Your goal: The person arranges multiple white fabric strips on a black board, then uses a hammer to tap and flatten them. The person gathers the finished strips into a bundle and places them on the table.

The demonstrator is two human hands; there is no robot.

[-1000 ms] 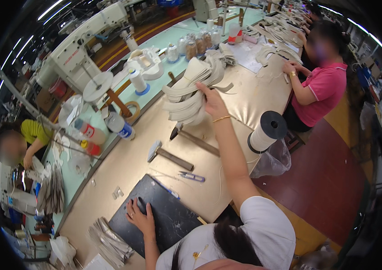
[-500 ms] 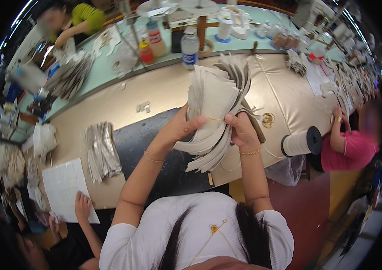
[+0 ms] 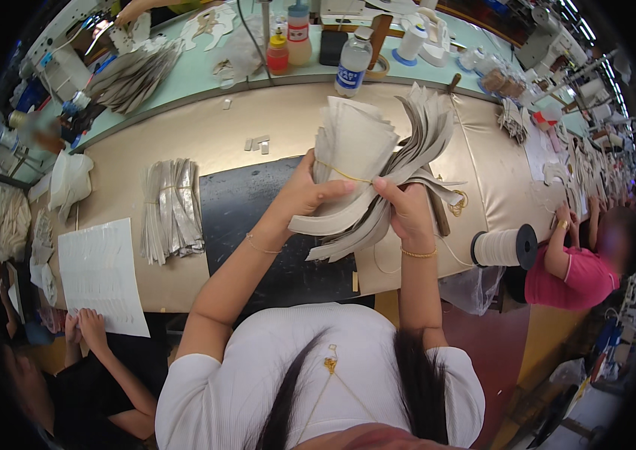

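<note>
A thick bundle of curved, off-white cut pieces, perhaps fabric or leather, is held up over the table between my hands. Its pieces fan apart at the top and the lower ends. A thin yellow rubber band runs across its front. My left hand is closed on the left side, thumb across the front. From the right, my right hand grips the same bundle, its thumb by the end of the band. Its other fingers are partly hidden. Just beyond that hand lies a small heap of yellow rubber bands.
A black board lies under my left forearm, beside another banded bundle. A white paper sheet is near a person's hands. To the right sits a spool of white tape. A bottle stands at the back.
My view has shifted, so the table sits higher in the picture. Both hands keep hold of the bundle, whose right-hand pieces now spread farther from the rest.
</note>
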